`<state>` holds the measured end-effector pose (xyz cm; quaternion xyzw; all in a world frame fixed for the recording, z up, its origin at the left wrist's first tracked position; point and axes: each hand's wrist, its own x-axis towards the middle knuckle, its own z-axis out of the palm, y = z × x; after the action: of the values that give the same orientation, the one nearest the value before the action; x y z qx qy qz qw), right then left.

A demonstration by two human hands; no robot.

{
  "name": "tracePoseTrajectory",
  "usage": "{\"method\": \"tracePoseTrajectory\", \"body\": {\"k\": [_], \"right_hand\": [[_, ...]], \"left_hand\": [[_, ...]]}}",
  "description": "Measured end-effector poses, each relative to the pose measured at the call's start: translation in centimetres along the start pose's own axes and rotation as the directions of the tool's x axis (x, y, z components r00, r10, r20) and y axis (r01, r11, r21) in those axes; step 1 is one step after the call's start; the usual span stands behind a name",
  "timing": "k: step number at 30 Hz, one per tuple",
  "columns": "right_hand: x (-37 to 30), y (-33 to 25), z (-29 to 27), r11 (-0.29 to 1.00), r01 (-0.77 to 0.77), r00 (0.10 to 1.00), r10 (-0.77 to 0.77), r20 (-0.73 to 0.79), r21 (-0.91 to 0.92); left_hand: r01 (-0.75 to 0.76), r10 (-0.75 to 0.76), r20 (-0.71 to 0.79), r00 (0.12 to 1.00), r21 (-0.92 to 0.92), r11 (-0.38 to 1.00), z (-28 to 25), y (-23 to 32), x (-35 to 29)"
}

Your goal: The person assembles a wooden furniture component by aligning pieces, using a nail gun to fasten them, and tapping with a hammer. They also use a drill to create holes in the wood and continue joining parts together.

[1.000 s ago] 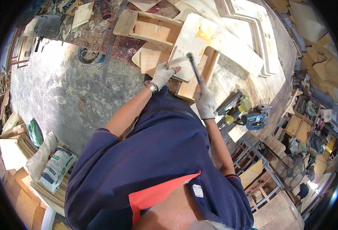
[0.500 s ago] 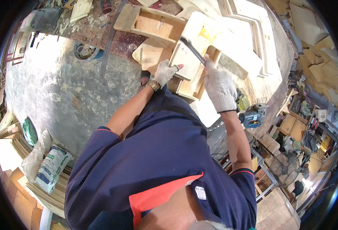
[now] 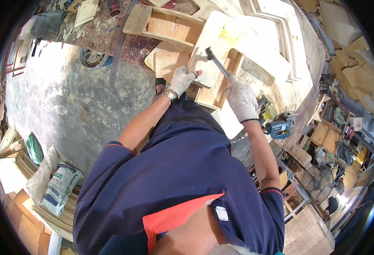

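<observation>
My left hand (image 3: 182, 81), in a pale knitted glove with the thumb tip bare, grips the near left corner of a light wooden board (image 3: 201, 68). Its thumb lies on top and its other fingers are partly hidden. A gloved right hand of mine (image 3: 241, 100) is wrapped round the handle of a hammer (image 3: 218, 63). The dark hammer head hangs over the board, apart from its surface as far as I can see. Beneath the board sits an open wooden box frame (image 3: 229, 78), with its right side showing beside my right fingers.
Beyond my hands lies another wooden box frame (image 3: 174, 27). A blue jigsaw (image 3: 279, 128) rests right of my right wrist, near pale plywood pieces (image 3: 295, 46). To the left are a long metal ruler (image 3: 118, 55) and a bucket of scraps (image 3: 94, 58). A fan (image 3: 317, 178) stands lower right.
The hammer head has shifted slightly right and nearer to me, and the handle stands at a steeper slant. My left hand keeps its grip on the board's corner.
</observation>
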<state>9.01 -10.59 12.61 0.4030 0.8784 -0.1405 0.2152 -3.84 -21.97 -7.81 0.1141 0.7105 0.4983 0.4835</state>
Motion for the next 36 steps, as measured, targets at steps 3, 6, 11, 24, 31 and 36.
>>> {"method": "tracePoseTrajectory", "body": {"k": [3,6,11,24,31,36], "right_hand": [[-0.6,1.2,1.7,0.977,0.117,0.976,-0.081,-0.202,0.177],[-0.9,1.8,3.9,0.933,0.265,0.897,-0.146,-0.417,0.242],[-1.5,2.4,6.2,0.932,0.112,0.965,-0.02,-0.26,0.345],[-1.9,2.5,2.3,0.876,0.388,0.826,-0.193,-0.529,0.287],[-1.7,2.8,0.1,0.98,0.147,0.951,-0.102,-0.292,0.134],[-1.8,3.7,2.0,0.993,0.04,0.991,-0.025,-0.134,0.112]], "left_hand": [[-0.075,0.075,0.017,0.997,-0.036,0.997,-0.1,-0.1,0.0],[-0.024,0.024,-0.02,1.0,-0.016,1.0,-0.1,-0.1,-0.1],[-0.085,0.087,-0.061,0.994,0.034,0.996,-0.1,-0.4,0.0],[-0.025,0.026,-0.03,0.999,0.018,1.0,-0.1,0.5,-0.4],[0.036,-0.036,-0.023,0.999,0.013,0.999,0.0,-0.1,0.1],[-0.077,0.077,-0.027,0.997,-0.017,0.997,0.1,-0.1,0.2]]}}
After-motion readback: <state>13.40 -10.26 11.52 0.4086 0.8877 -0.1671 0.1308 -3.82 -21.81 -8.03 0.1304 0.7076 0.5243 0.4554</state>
